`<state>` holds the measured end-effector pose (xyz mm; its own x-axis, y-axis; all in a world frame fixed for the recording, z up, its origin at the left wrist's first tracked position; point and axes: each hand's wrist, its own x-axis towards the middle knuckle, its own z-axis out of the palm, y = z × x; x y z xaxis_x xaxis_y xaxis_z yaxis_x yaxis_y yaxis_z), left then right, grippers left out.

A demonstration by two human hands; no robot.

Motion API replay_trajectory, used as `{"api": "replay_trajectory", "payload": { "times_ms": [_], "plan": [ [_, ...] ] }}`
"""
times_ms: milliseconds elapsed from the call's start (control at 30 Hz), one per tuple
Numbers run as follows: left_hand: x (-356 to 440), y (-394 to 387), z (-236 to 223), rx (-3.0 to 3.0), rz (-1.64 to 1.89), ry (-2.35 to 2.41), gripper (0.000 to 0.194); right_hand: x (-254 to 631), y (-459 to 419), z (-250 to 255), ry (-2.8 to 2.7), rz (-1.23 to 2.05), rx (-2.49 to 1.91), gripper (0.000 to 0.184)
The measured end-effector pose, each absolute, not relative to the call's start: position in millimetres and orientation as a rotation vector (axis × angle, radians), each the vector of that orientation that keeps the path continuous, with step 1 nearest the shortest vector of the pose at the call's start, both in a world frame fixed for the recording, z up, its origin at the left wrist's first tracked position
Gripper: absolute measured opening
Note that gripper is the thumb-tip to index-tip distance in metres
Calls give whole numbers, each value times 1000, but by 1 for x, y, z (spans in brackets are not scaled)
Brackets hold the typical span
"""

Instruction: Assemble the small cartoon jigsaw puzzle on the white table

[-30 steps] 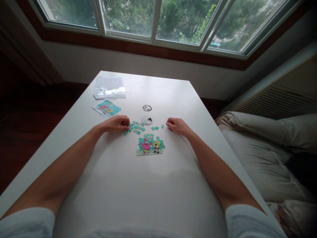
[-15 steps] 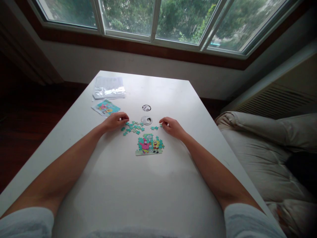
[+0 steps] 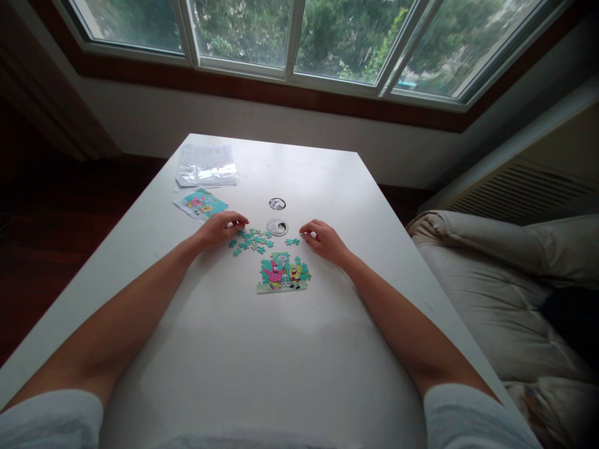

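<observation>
A partly assembled jigsaw puzzle (image 3: 284,272) with pink and yellow cartoon figures lies flat on the white table. Behind it, to the left, is a scatter of loose teal puzzle pieces (image 3: 255,239). My left hand (image 3: 221,229) hovers at the left edge of that scatter, fingers loosely stretched and apart, holding nothing I can see. On the other side my right hand (image 3: 324,240) has thumb and finger pinched together on a small puzzle piece, mostly hidden by the fingertips. Just left of those fingertips lie a few joined teal pieces (image 3: 292,241).
A picture card (image 3: 202,203) showing the cartoon figures lies at the back left, with clear plastic packaging (image 3: 207,165) beyond it. Two round fittings, the nearer one (image 3: 277,227) a grey ring, sit in the table. A padded beige seat (image 3: 472,299) stands on the right.
My right hand has moved left, and the single piece beside it is now at its fingertips. My left hand has lifted off the loose pieces and its fingers have spread.
</observation>
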<state>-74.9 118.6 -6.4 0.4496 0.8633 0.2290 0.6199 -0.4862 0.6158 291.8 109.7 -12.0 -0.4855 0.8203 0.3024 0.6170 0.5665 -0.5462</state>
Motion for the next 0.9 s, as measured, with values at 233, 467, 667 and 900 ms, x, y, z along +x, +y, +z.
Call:
{"api": "replay_trajectory", "payload": {
  "times_ms": [233,467,667,900],
  "plan": [
    [-70,112,-4,2122,689,1173,32,289,104,-7,-2309,629,-1047,21],
    [-68,112,-9,2034,720,1152,34,286,99,-4,-2337,686,-1004,22],
    [-63,110,-8,2019,712,1083,37,283,96,-3,-2381,648,-923,22],
    [-61,108,-6,1908,698,996,34,283,97,-4,-2416,633,-864,22]
  ]
}}
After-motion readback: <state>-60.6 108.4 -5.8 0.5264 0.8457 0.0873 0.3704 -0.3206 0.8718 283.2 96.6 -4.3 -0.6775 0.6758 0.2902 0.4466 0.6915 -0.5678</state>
